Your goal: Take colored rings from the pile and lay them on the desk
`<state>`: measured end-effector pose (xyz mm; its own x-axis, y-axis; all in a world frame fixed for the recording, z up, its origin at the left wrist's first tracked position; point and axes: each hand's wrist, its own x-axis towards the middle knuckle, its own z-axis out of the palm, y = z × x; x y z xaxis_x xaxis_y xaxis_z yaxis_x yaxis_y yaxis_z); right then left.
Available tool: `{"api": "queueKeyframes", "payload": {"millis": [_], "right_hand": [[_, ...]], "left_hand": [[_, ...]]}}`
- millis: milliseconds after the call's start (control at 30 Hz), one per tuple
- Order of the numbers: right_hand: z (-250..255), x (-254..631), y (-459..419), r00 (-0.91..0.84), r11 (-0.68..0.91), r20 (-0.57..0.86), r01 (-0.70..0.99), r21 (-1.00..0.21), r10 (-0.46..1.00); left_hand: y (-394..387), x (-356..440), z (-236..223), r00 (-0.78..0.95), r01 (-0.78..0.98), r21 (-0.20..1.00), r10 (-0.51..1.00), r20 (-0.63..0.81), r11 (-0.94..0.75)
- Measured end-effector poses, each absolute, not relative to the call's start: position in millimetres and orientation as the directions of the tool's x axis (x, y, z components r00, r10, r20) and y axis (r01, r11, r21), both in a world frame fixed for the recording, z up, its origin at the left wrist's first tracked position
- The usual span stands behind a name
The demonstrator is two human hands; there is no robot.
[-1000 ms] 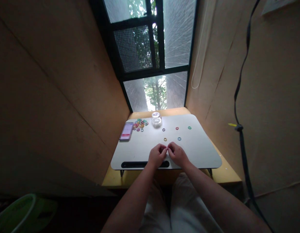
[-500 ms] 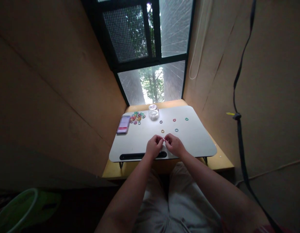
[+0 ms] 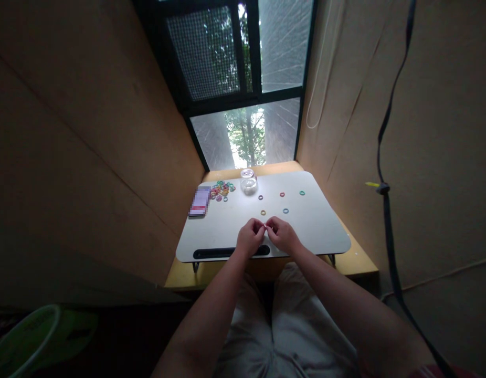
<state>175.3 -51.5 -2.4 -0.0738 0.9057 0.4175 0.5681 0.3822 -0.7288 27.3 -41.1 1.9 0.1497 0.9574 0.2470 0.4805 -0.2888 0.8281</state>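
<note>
My left hand [image 3: 250,237] and my right hand [image 3: 281,234] meet over the near middle of a white lap table [image 3: 325,231], fingers pinched together on a tiny pink ring [image 3: 265,226] between them. Just beyond the hands lie a yellow ring [image 3: 263,212] and a blue ring [image 3: 285,211]. Farther back sit a purple ring [image 3: 261,197], a red ring [image 3: 282,194] and a green ring [image 3: 302,193]. A pile of several coloured rings [image 3: 222,190] lies at the back left.
A small clear jar [image 3: 249,185] with its lid [image 3: 246,173] behind it stands at the table's back. A phone [image 3: 199,202] lies at the left edge. Wooden walls close in on both sides, a window ahead. A black cable [image 3: 387,210] hangs at right. A green tub [image 3: 26,341] sits bottom left.
The view has tilted slightly since a second ago, shifting the table up in the picture. Both hands stay pinched together on the small ring, fingers barely moving.
</note>
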Motion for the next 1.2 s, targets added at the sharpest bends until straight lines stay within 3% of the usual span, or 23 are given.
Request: {"api": "queueKeyframes", "payload": {"millis": [733,1200], "right_hand": [[-3.1,174.5,-51.2,-0.04,0.356,0.412,0.583,-0.73,0.91],[-2.8,174.6,-51.8,-0.041,0.372,0.431,0.58,-0.724,0.901]], "left_hand": [[-42.2,27.0,3.9,0.189,0.411,0.862,0.953,0.239,-0.297],[-42.8,25.6,4.2,0.217,0.488,0.815,0.947,0.235,-0.314]]}}
